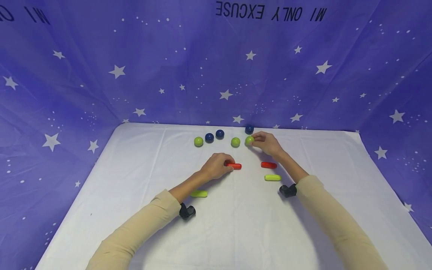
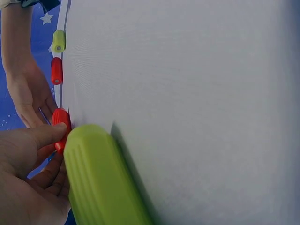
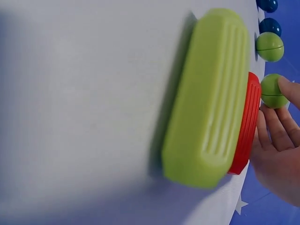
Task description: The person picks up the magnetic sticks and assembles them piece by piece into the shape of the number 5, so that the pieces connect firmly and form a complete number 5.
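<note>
My left hand (image 1: 216,166) grips one end of a short red ridged bar (image 1: 237,166) at mid-table; in the left wrist view the thumb lies across it. Farther back, my right hand (image 1: 269,144) pinches a green ball (image 1: 249,141) between thumb and fingers. A seam runs round this ball in the right wrist view. Just behind it sits a dark blue ball (image 1: 249,129). A second red bar (image 1: 268,165) and a yellow-green bar (image 1: 272,177) lie beside my right forearm. Another yellow-green bar (image 1: 199,194), partly hidden, lies by my left forearm.
Along the back of the white table (image 1: 236,225) stand a green ball (image 1: 235,142), two blue balls (image 1: 209,137) and another green ball (image 1: 198,141). A purple star-printed cloth (image 1: 189,67) walls the back and sides. Black wrist devices (image 1: 187,212) sit at both sleeves.
</note>
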{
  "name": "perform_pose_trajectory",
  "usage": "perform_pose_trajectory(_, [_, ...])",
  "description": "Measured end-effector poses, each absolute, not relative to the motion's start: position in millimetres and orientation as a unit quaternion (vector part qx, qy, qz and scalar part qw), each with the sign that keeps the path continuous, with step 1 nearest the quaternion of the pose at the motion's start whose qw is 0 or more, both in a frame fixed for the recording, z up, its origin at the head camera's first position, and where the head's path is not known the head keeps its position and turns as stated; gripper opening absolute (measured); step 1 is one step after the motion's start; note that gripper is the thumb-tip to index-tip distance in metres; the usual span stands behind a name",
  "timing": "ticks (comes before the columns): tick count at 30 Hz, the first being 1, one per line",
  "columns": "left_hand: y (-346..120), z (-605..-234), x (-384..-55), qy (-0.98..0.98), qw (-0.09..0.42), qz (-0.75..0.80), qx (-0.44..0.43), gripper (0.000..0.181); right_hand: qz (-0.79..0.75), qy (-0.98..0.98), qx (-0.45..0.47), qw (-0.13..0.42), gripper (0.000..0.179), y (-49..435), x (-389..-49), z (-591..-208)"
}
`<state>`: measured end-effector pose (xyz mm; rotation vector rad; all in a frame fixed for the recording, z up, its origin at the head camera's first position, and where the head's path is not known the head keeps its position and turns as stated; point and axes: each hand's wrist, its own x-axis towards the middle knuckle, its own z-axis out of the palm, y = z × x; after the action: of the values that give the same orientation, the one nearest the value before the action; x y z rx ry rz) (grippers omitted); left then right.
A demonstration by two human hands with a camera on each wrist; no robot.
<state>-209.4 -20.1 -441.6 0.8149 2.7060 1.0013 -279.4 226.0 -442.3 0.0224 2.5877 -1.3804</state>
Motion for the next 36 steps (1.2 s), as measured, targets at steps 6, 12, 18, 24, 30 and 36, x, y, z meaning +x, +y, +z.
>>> perform_pose_trajectory(6, [-18.7,-442.1,-210.9,0.9,0.075,0.335,0.269,0.018,-0.465,0.879,-0.023,0.107,0.04,227.9,-263.9,-436.5])
perform_pose_trajectory(12, [-16.5,-443.4,-212.9,0.9,0.08,0.331,0.272,0.018,-0.45,0.886,-0.052,0.096,0.036,231.1,-248.9,-435.4])
perform_pose_trajectory(18, [-14.9,-442.9,-213.3,0.899,0.079,0.334,0.271,0.017,-0.436,0.891,-0.077,0.097,0.035,231.4,-234.6,-437.2])
perform_pose_trajectory(24, [-13.5,-442.1,-213.3,0.9,0.085,0.336,0.265,0.017,-0.423,0.896,-0.092,0.101,0.033,229.7,-224.2,-438.2])
perform_pose_trajectory(30, [-13.6,-444.2,-214.6,0.895,0.073,0.344,0.273,0.016,-0.411,0.899,-0.108,0.106,0.033,229.7,-220.0,-440.7])
perform_pose_trajectory(36, [-11.2,-445.4,-215.5,0.894,0.074,0.353,0.268,0.016,-0.41,0.898,-0.119,0.108,0.031,230.8,-219.1,-442.3])
